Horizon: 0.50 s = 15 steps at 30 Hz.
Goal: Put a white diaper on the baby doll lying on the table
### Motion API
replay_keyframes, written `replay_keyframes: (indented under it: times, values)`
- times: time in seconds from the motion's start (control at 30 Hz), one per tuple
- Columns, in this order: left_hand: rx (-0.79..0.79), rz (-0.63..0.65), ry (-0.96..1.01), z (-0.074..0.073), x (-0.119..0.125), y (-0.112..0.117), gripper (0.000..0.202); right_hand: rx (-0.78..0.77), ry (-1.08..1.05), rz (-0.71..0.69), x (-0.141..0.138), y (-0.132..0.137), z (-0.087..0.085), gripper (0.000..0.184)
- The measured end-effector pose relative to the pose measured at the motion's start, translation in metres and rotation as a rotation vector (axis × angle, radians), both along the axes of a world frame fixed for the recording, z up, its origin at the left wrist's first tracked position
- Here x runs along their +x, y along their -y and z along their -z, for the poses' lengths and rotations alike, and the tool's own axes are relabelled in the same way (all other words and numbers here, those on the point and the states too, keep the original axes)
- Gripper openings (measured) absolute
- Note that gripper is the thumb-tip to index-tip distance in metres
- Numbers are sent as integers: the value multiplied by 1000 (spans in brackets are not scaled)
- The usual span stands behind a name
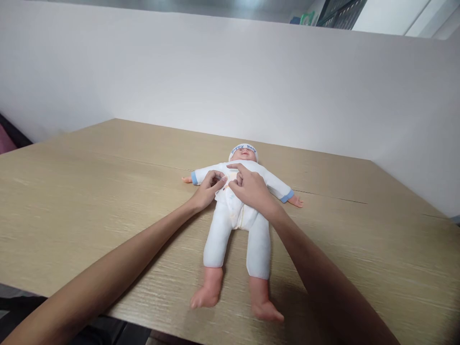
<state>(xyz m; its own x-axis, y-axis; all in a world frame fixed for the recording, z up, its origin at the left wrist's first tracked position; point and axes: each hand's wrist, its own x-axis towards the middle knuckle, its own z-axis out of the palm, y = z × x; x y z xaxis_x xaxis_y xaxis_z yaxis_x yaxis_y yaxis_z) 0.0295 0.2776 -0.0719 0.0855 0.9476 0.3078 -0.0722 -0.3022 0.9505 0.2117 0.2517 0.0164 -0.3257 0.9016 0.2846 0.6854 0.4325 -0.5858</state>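
Note:
A baby doll lies on its back on the wooden table, feet toward me, arms spread out. It wears a white top with blue cuffs, white leggings and a white cap with blue lettering. My left hand pinches the white top at the doll's chest, thumb against the fingers. Across the chest from it, my right hand has its index finger stretched out while the thumb and bent fingers close on the front of the top. The cloth between both hands is partly hidden by the fingers.
The wooden table stretches around the doll to a pale partition wall behind it. At the far left edge a dark and pink item shows. Beyond the partition sits a green object.

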Motion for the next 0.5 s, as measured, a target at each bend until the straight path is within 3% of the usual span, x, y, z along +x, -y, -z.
replay_keyframes:
  times: [0.13,0.23,0.33,0.4,0.5]
  values:
    - [-36,-61,27,-2,5,-1,39,22,-74,47,-2,1,-1,58]
    - [-71,-175,54,-11,6,7,31,34,-234,68,3,12,-12,67]
    - [-41,-259,45,-29,2,38,26,40,-369,47,15,43,-25,51]
    - [74,-181,-63,-44,-3,70,19,30,-368,-22,25,73,-29,29]
    - [222,198,-387,-57,-10,116,15,52,-238,-194,41,118,-20,9]
